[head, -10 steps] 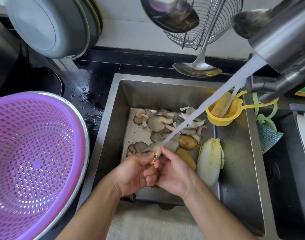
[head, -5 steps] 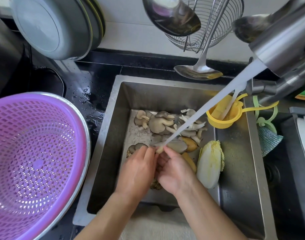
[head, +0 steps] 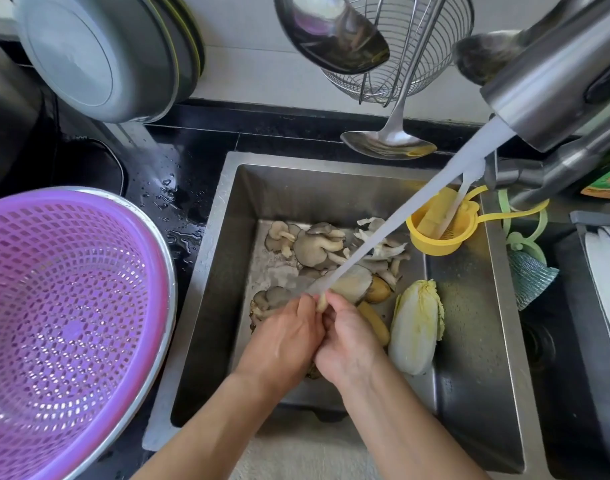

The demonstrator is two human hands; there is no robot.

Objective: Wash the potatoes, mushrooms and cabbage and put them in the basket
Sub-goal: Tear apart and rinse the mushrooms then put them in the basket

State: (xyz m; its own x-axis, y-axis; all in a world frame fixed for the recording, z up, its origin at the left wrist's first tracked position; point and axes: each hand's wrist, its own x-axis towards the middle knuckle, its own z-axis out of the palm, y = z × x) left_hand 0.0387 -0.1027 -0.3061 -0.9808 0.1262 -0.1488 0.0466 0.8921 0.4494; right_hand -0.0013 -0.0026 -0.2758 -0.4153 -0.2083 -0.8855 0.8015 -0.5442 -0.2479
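You are at the mushroom-washing step: your left hand (head: 282, 336) and right hand (head: 348, 341) are pressed together over the sink (head: 469, 393), both curled around one mushroom (head: 321, 302) under the water stream (head: 400, 226). Only its pale stem end shows, poking out toward the far side; the long axis seems to run near-to-far, the cap hidden in your palms. Next, I judge, carry it left to the purple basket (head: 67, 327) on the surface. The potatoes (head: 378, 289) and cabbage (head: 416, 327) lie just right of your hands, likely unwashed.
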